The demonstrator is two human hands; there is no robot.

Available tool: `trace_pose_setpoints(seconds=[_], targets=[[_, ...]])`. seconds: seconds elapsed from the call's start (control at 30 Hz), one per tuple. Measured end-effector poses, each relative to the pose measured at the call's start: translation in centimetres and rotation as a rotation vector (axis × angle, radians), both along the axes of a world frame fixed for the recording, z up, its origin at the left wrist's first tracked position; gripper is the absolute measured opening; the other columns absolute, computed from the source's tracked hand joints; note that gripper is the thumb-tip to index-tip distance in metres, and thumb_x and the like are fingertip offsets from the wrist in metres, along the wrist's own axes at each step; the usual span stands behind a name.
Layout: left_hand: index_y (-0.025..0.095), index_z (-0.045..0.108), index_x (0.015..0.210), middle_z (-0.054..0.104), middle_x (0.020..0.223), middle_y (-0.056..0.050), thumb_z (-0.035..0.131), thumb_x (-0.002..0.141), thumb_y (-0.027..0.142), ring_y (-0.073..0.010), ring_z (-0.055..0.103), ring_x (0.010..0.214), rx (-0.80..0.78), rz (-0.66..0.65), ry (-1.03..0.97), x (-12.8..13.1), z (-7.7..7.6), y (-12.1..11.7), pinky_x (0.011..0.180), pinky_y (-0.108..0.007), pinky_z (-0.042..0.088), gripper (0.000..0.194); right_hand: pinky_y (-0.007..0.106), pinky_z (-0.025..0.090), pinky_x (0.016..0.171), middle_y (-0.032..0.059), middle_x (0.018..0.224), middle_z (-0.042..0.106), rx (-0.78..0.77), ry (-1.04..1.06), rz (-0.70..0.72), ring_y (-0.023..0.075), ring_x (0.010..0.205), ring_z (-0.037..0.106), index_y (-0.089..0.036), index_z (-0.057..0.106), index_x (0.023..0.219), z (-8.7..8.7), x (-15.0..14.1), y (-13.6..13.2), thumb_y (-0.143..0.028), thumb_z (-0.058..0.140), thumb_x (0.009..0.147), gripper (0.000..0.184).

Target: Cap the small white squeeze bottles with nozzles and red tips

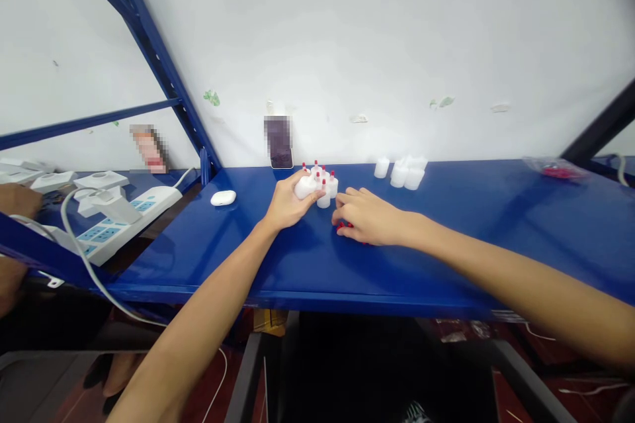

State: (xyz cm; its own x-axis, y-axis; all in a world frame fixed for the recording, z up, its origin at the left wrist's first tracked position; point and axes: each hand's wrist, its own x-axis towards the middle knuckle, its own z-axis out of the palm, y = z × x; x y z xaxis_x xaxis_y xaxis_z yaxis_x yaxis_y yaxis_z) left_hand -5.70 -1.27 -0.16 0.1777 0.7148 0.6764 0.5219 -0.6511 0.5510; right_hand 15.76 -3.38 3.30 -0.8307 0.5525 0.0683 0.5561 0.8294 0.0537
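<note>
My left hand (288,203) is closed around a small white plastic bottle (303,187), tilted over the table. Right beside it stands a tight group of similar white bottles with red tips (324,198). To the right, my right hand (370,216) rests low over the blue table, fingers curled down and drawn together at some small red caps (340,226). Part of these caps is hidden under the palm and fingers. Farther back on the right, several white bottles without red tips (407,173) stand in a cluster.
A phone (280,142) leans on the wall, and a white earbud case (223,198) lies left. A clear bag with red pieces (558,170) sits at the far right. Beyond the blue frame post are a power strip (133,221), white devices and another person's hand (18,204).
</note>
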Motion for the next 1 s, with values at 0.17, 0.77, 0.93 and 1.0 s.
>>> trace_pose_setpoints(seconds=[0.17, 0.77, 0.93, 1.0], targets=[[0.015, 0.065, 0.094, 0.067, 0.083, -0.002, 0.068, 0.083, 0.043, -0.0130, 0.058, 0.069, -0.003, 0.010, 0.074, 0.6, 0.0, -0.3, 0.067, -0.023, 0.046, 0.031, 0.035, 0.038, 0.078, 0.0075, 0.091, 0.068, -0.079, 0.129, 0.037, 0.0246, 0.094, 0.055, -0.019, 0.071, 0.083, -0.5, -0.7, 1.2, -0.019, 0.064, 0.086, 0.008], [0.018, 0.061, 0.106, 0.069, 0.090, -0.002, 0.062, 0.088, 0.045, -0.0142, 0.062, 0.074, -0.095, -0.074, 0.110, 1.0, 0.3, -1.0, 0.069, -0.023, 0.047, 0.033, 0.032, 0.052, 0.071, 0.0044, 0.083, 0.072, -0.407, 1.097, -0.043, 0.0154, 0.073, 0.066, -0.016, 0.067, 0.089, 0.5, -1.2, 1.5, -0.026, 0.062, 0.086, 0.012], [0.018, 0.062, 0.103, 0.067, 0.081, 0.000, 0.062, 0.087, 0.045, -0.0123, 0.058, 0.066, -0.101, -0.072, 0.132, 0.9, 0.3, -1.0, 0.064, -0.022, 0.044, 0.032, 0.033, 0.053, 0.074, 0.0051, 0.085, 0.072, -0.413, 1.096, -0.050, 0.0165, 0.076, 0.067, -0.016, 0.067, 0.089, 0.6, -1.0, 1.5, -0.028, 0.062, 0.086, 0.014], [0.018, 0.061, 0.104, 0.067, 0.081, 0.000, 0.063, 0.086, 0.045, -0.0126, 0.058, 0.066, -0.109, -0.051, 0.133, 0.9, 0.3, -0.9, 0.063, -0.022, 0.044, 0.033, 0.034, 0.053, 0.074, 0.0057, 0.086, 0.073, -0.420, 1.082, -0.059, 0.0170, 0.077, 0.067, -0.016, 0.067, 0.090, 0.6, -0.9, 1.4, -0.029, 0.061, 0.087, 0.015]])
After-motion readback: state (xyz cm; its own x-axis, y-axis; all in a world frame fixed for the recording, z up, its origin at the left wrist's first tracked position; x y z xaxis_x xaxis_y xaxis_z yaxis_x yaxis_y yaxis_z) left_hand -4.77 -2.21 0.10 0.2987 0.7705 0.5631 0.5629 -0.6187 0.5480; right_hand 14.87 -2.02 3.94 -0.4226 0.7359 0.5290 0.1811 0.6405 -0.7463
